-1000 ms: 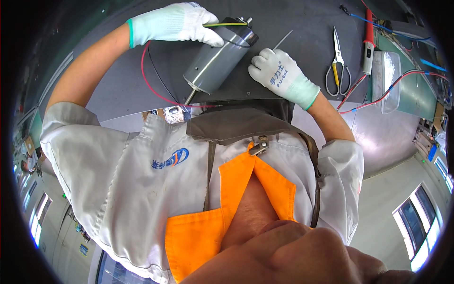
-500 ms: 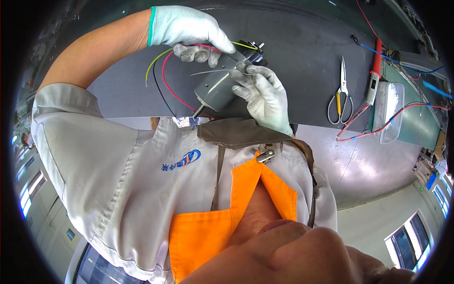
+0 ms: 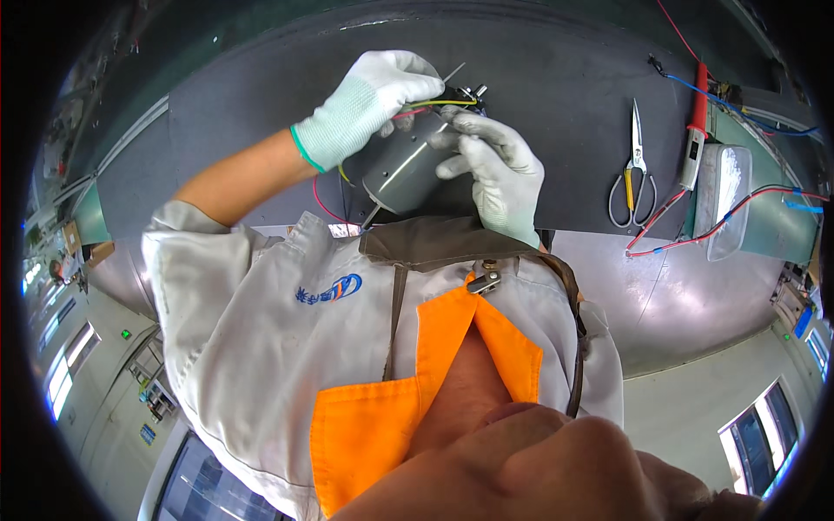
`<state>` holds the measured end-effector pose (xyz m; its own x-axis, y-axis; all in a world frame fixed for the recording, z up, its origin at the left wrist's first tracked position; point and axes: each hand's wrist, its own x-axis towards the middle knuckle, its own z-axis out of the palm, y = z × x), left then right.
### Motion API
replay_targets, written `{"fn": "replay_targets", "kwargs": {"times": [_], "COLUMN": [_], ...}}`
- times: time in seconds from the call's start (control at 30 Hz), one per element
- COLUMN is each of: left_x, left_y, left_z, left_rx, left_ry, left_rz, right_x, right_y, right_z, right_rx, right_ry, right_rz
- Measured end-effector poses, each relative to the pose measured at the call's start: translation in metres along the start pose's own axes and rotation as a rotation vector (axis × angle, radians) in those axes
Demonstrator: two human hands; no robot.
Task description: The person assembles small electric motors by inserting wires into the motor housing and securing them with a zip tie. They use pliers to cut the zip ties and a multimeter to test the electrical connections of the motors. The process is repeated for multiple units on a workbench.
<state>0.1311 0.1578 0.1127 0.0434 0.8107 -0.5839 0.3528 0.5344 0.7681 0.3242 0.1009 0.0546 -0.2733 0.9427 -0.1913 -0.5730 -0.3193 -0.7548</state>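
Note:
A grey cylindrical motor [image 3: 404, 174] lies tilted on the dark bench, its shaft pointing toward me and its black end [image 3: 469, 100] away. My left hand [image 3: 382, 91], in a white glove, is closed over the motor's far left side. A thin pale strip [image 3: 454, 72], like a cable tie, sticks out at its fingertips. Beneath those fingers run a yellow-green wire [image 3: 443, 102] and a red wire [image 3: 327, 207]. My gloved right hand [image 3: 499, 169] bends its fingers against the motor's right side, near the wires. What its fingertips grip is hidden.
To the right lie scissors [image 3: 635, 169] with a yellow-wrapped handle. Beyond them are a red-and-grey handheld tool [image 3: 695, 126] with a red cable and a clear plastic box [image 3: 725, 191]. A blue wire [image 3: 730, 106] crosses the far right of the bench.
My left hand has moved right and down over the motor, covering more of the wires. The pale strip, earlier stretching left from my right fingers, now shows beyond my left fingertips.

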Motion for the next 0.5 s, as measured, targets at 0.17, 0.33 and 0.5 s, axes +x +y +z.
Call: {"fn": "replay_targets", "kwargs": {"times": [0.17,0.33,0.5], "left_x": [-0.005,-0.009,-0.008], "left_y": [-0.01,-0.013,-0.012], "left_z": [0.018,0.03,0.029], "left_rx": [-0.243,-0.287,-0.209], "left_ry": [-0.001,-0.023,-0.032], "left_rz": [0.04,0.091,0.109], "right_x": [0.017,0.026,0.027], "right_y": [-0.021,-0.032,-0.035], "right_z": [-0.002,-0.009,-0.008], "right_rx": [-0.091,-0.043,-0.018], "right_ry": [0.096,0.124,0.109], "right_rz": [-0.09,-0.052,-0.026]}}
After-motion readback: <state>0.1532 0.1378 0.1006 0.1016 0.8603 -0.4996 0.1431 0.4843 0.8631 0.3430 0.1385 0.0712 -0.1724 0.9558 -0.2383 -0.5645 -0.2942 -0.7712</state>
